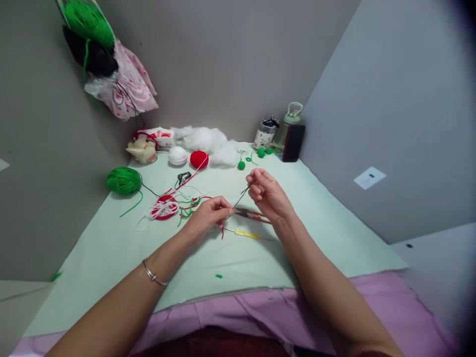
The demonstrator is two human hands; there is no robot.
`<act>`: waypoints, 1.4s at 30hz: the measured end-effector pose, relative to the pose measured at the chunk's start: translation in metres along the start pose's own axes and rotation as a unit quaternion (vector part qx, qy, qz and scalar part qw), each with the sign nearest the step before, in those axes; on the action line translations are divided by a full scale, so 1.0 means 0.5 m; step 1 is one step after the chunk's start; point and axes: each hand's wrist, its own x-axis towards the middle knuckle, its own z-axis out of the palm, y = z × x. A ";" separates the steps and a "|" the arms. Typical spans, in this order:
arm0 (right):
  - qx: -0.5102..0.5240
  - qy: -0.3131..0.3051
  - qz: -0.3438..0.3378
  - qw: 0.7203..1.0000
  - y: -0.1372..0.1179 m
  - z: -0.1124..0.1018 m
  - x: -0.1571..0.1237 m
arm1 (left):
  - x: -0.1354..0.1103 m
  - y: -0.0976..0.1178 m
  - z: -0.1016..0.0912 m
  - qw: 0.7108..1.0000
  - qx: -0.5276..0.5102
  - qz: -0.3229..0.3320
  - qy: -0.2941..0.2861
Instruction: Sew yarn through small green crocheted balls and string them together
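My left fingers (pixel 221 202) and right fingers (pixel 261 175) pinch a thin, dark yarn strand (pixel 242 193), stretched between them above the pale green desk (pixel 327 223); I'd expect it light, soft, limp, best gripped near its ends.

A thin black strand (pixel 243 192) is drawn taut above the worktop (pixel 178 270). It slants from near left to far right, looking doubled toward the right.
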 end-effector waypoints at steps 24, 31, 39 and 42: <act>0.005 -0.011 0.030 0.999 -0.007 -0.002 -0.004 | -0.012 0.071 -0.155 0.941 0.156 0.141 0.264; -0.027 0.001 0.036 0.999 0.000 0.007 -0.005 | -0.006 0.048 -0.175 0.868 0.401 0.164 0.243; -0.056 -0.001 0.033 0.998 0.008 0.010 -0.006 | 0.004 0.022 -0.154 0.768 0.617 0.061 0.163; -0.061 -0.005 0.031 0.998 0.009 0.011 -0.006 | 0.008 0.012 -0.158 0.768 0.618 0.068 0.151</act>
